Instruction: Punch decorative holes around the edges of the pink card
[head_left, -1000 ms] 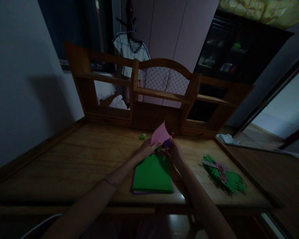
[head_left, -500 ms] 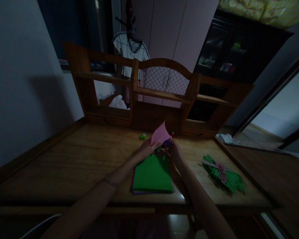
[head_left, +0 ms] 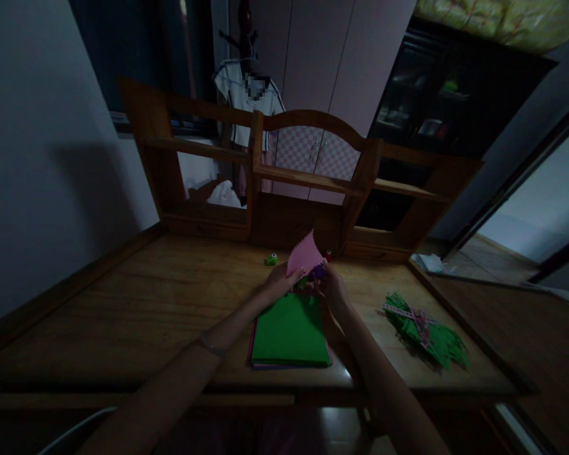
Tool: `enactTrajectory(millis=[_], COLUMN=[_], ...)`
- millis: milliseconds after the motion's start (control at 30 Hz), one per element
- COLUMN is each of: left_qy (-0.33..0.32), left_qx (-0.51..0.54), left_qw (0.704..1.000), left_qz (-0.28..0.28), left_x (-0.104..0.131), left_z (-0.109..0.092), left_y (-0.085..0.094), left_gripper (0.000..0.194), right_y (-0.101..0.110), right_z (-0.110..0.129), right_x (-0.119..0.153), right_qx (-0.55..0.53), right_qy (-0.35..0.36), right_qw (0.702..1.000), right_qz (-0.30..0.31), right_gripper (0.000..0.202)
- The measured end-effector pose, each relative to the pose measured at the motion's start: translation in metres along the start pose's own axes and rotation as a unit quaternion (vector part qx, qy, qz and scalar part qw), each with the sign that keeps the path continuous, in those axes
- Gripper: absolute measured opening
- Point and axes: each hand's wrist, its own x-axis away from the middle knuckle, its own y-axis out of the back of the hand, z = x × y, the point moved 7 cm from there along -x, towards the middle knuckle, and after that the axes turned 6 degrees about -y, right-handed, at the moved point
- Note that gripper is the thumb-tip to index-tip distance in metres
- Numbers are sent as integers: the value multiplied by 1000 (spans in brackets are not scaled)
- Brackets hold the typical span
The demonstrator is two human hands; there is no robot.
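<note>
My left hand (head_left: 281, 279) pinches a sheet of pink paper (head_left: 305, 254) by its lower left side, and the sheet curves upward with a finely notched edge. Close to its lower right corner, my right hand (head_left: 334, 287) is closed around a small purple object (head_left: 318, 272), whose kind I cannot make out in the dim light. Something green shows between the two hands, partly covered by fingers. Beneath them lies a stack of coloured paper (head_left: 290, 332), green on top with pink and purple edges showing.
A small green object (head_left: 271, 259) with a white spot stands behind my left hand. A red one (head_left: 329, 255) is partly hidden behind the paper. To the right lies a pile of green and pink cut strips (head_left: 424, 332). A wooden shelf unit (head_left: 308, 180) borders the desk's back.
Almost nothing differs. Both hands stay in place at the pink sheet, with only a slight shift of the paper and of the fingers around the purple object.
</note>
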Motion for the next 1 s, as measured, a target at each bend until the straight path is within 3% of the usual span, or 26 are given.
enactTrajectory(millis=[500,1000], left_qy=[-3,2], left_qx=[-21,-19], left_qw=[1000,1000], left_qz=[1,-7], left_x=[1,1], left_z=[-6,-2], left_y=[4,5], left_gripper=[47,45], right_y=[0,-8], right_z=[1,18], right_x=[5,23], right_qx=[-23,-37], right_qy=[-38,19], right_qw=[998,998], right_qz=[-34,-44], right_gripper=[33,33])
